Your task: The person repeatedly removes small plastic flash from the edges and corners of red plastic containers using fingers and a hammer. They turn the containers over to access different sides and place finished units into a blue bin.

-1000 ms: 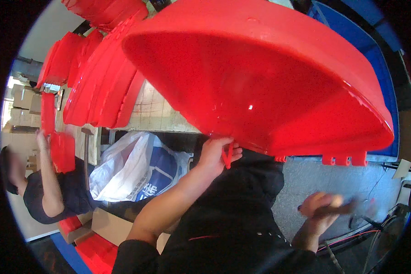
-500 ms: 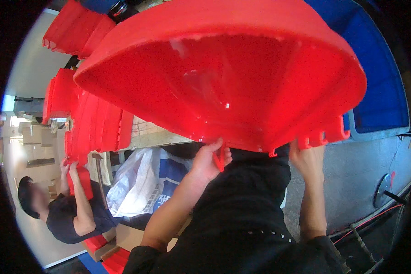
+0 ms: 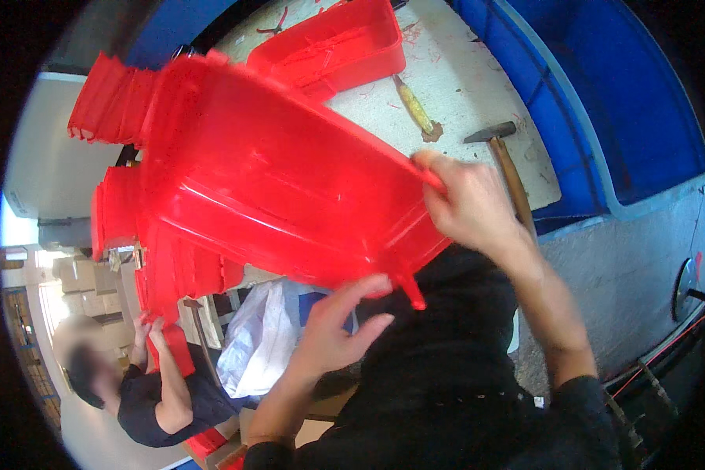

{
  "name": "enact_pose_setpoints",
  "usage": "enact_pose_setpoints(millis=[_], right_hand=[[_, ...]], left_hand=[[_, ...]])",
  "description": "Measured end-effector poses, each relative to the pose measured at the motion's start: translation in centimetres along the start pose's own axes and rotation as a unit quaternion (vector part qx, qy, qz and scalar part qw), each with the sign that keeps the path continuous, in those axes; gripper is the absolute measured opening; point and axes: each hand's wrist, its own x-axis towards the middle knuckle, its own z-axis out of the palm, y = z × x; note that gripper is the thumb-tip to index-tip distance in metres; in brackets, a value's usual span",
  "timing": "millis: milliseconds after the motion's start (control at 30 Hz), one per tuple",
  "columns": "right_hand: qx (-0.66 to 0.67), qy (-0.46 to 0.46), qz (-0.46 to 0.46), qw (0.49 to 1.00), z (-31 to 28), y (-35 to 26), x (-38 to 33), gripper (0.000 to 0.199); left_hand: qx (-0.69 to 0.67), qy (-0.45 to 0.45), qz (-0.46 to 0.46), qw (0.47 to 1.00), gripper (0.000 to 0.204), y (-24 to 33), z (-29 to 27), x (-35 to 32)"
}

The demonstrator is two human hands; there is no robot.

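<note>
Red shell (image 3: pixel 266 180) looks to me light, stiff, slippery, best taken by its rim: right hand (image 3: pixel 471 200) pinches it at three o'clock, left hand (image 3: pixel 335 329) is spread wide near five.

Head cam, L of worn pair, fisheye; looks down, close over L hand (image 3: pixel 333 333), R hand (image 3: pixel 474 200); surface (image 3: pixel 482 90) farther off.

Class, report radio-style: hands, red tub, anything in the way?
Right hand gripping red tub. Left hand open beside it, contact unclear. Tub held tilted. Possible obstacle: hammer near right hand.
</note>
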Motion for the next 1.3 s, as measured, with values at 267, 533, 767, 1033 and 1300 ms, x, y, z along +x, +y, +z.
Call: enact_pose_setpoints(millis=[267,533,767,1033,1300], right_hand=[[-0.183,-0.168,-0.098,0.964,-1.4,-2.7,6.9,0.019],[-0.156,-0.243,-0.114,0.951,-1.2,-2.6,9.6,0.021],[-0.109,-0.287,-0.106,0.946,0.2,-1.3,12.3,0.021],[-0.096,-0.266,-0.130,0.950,1.1,0.8,15.2,0.018],[-0.286,-0.151,0.043,0.945,-2.7,1.6,21.6,0.018]], left_hand=[[0.024,-0.004,0.097,0.995,0.020,0.9,1.8,7.0],[-0.199,-0.049,-0.102,0.973,0.026,-0.1,0.8,10.7],[-0.123,-0.099,-0.261,0.952,0.042,-2.3,2.0,14.8],[0.240,0.155,0.222,0.932,0.027,-2.4,-6.7,13.8],[0.410,-0.075,-0.044,0.908,0.045,-9.7,-12.0,20.5]])
